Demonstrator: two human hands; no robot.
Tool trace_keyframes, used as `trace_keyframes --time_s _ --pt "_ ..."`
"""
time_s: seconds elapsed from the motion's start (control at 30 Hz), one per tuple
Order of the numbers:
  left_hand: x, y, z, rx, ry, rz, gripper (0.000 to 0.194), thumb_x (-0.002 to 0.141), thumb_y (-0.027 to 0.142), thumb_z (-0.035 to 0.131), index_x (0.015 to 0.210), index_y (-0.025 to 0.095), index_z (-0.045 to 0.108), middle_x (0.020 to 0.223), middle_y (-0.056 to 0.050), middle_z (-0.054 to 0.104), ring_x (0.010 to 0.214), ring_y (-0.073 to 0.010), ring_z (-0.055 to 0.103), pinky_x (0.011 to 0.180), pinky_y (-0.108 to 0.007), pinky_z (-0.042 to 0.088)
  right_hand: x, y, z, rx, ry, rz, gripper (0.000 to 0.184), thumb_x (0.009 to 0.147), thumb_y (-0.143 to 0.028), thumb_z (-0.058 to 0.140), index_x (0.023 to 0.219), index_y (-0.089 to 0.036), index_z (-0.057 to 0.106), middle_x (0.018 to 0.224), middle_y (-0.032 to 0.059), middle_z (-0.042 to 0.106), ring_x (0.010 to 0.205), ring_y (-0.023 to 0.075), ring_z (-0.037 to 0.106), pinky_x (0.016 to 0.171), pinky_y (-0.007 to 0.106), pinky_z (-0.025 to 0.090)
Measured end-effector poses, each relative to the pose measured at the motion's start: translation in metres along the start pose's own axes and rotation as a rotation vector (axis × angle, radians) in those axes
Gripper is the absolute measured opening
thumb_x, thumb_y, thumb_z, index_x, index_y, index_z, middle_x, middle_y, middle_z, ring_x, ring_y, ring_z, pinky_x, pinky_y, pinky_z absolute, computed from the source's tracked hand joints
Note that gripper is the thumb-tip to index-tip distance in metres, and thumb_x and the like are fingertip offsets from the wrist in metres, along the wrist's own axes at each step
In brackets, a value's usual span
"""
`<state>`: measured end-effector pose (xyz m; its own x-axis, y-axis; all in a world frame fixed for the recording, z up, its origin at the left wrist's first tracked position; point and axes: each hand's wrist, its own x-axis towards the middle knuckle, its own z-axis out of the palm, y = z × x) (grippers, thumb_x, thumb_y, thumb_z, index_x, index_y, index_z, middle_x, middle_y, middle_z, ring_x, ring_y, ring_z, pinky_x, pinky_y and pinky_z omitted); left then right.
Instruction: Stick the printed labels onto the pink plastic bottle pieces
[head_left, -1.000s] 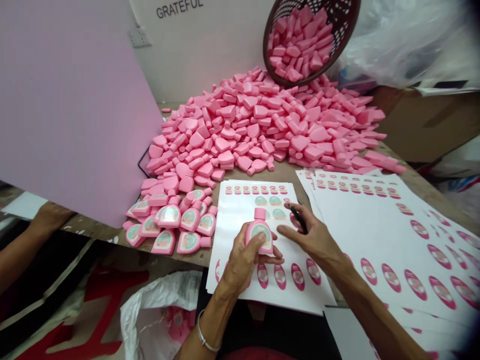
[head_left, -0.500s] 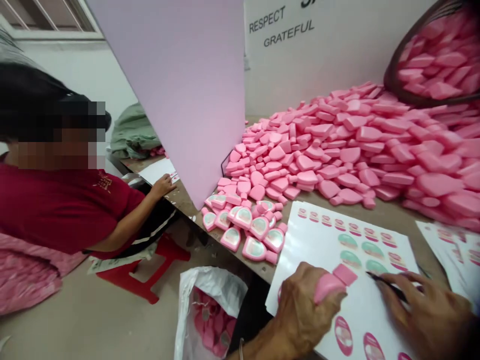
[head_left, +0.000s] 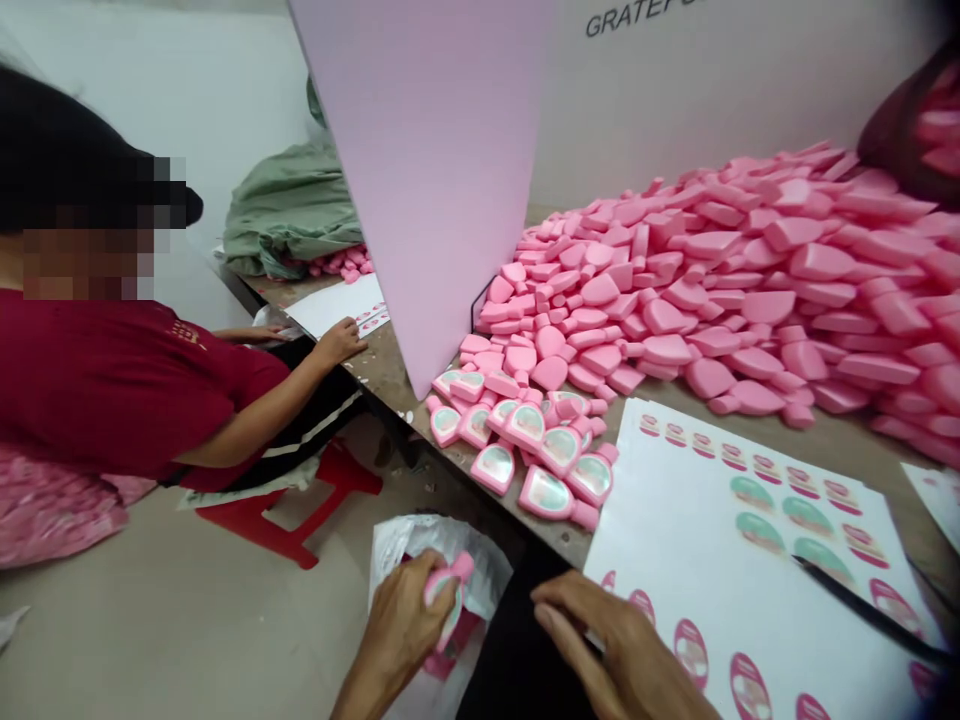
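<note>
Soft, diffuse light, dark right-hand corners, blurred basket (head_left: 894,132) at the edge.

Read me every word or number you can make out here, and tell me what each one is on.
"GRATEF", its end cut off by the picture's top edge: on the wall.
Stickers on the near sheet: too small and blurred to read.
Labelled bottles, and the bottle in the left hand: too blurred.
Co-worker's shirt: print too small.

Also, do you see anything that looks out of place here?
Yes: small white scraps lie scattered along the table edge beside the pink board, like litter. The labelled bottles nearby lie jumbled, without clear damage.
</note>
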<state>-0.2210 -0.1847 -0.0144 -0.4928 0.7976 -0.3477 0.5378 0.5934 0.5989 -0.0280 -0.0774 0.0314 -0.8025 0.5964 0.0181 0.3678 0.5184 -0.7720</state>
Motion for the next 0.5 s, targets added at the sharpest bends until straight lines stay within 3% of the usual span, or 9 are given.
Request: trace_keyframes --time_s 0.07,0.13,0.23,0.3,0.33,0.4,0.47,0.5 --pt "0.001 -0.019 0.017 0.106 -0.086 -0.036 0.024 0.077 0.025 0.051 0.095 0.016 0.064 0.100 -0.014 0.067 0.099 -0.0314 0.060 0.084 -0.039 0.041 0.012 0.005 -0.005 -0.052 0.078 0.005 0.020 0.090 -0.035 0.044 0.094 -0.027 0.062 0.089 0.0028 0.067 0.078 0.0176 0.065 0.068 0.026 0.053" --pt "0.008 -0.026 0.027 0.031 -0.045 -0.016 0.032 0.078 0.030 0.052 0.102 0.013 0.062 0.108 -0.016 0.065 0.104 -0.0302 0.058 0.086 -0.037 0.042 0.023 0.015 -0.015 -0.171 0.221 0.013 0.024 0.089 -0.038 0.046 0.104 -0.025 0.059 0.097 0.0067 0.065 0.085 0.0215 0.064 0.073 0.032 0.053" --pt "0.026 -0.029 0.020 -0.161 0.071 -0.004 0.040 0.088 0.044 0.038 0.101 0.014 0.061 0.094 -0.010 0.067 0.087 -0.0226 0.062 0.077 -0.031 0.044 0.025 0.027 -0.025 -0.375 0.467 0.028 0.041 0.086 -0.043 0.049 0.119 -0.019 0.052 0.108 0.0144 0.060 0.098 0.0297 0.059 0.080 0.044 0.050" --pt "0.039 -0.034 0.012 -0.165 0.096 -0.023 0.043 0.090 0.047 0.034 0.092 0.015 0.062 0.084 -0.007 0.066 0.080 -0.0207 0.061 0.075 -0.031 0.044 0.015 0.028 -0.017 -0.392 0.512 0.003 0.040 0.086 -0.043 0.051 0.118 -0.019 0.053 0.109 0.0155 0.059 0.100 0.0298 0.057 0.083 0.044 0.048" --pt "0.044 -0.038 0.011 -0.145 0.089 -0.042 0.043 0.091 0.047 0.035 0.085 0.014 0.063 0.079 -0.006 0.065 0.078 -0.0206 0.060 0.075 -0.032 0.044 0.007 0.026 -0.008 -0.345 0.455 -0.013 0.033 0.087 -0.041 0.050 0.112 -0.020 0.055 0.106 0.0138 0.060 0.096 0.0272 0.058 0.081 0.041 0.048" --pt "0.055 -0.050 0.016 -0.105 0.044 -0.096 0.042 0.092 0.043 0.039 0.076 0.013 0.062 0.073 -0.005 0.062 0.074 -0.0198 0.060 0.073 -0.033 0.045 -0.010 0.024 0.024 -0.183 0.191 -0.039 0.019 0.090 -0.036 0.047 0.095 -0.022 0.059 0.092 0.0076 0.063 0.082 0.0195 0.060 0.073 0.032 0.049" --pt "0.065 -0.063 0.027 -0.081 -0.009 -0.142 0.033 0.091 0.039 0.046 0.086 0.011 0.063 0.083 -0.005 0.064 0.078 -0.0184 0.061 0.073 -0.035 0.049 -0.020 0.025 0.066 -0.035 -0.157 -0.031 0.022 0.093 -0.032 0.042 0.086 -0.021 0.059 0.083 0.0035 0.063 0.073 0.0148 0.060 0.065 0.026 0.048" --pt "0.070 -0.068 0.034 -0.074 -0.028 -0.156 0.029 0.090 0.037 0.050 0.096 0.011 0.062 0.092 -0.005 0.064 0.082 -0.0183 0.062 0.075 -0.036 0.051 -0.019 0.027 0.088 -0.017 -0.251 -0.022 0.024 0.094 -0.031 0.040 0.089 -0.019 0.060 0.087 0.0043 0.063 0.079 0.0154 0.060 0.071 0.027 0.049"
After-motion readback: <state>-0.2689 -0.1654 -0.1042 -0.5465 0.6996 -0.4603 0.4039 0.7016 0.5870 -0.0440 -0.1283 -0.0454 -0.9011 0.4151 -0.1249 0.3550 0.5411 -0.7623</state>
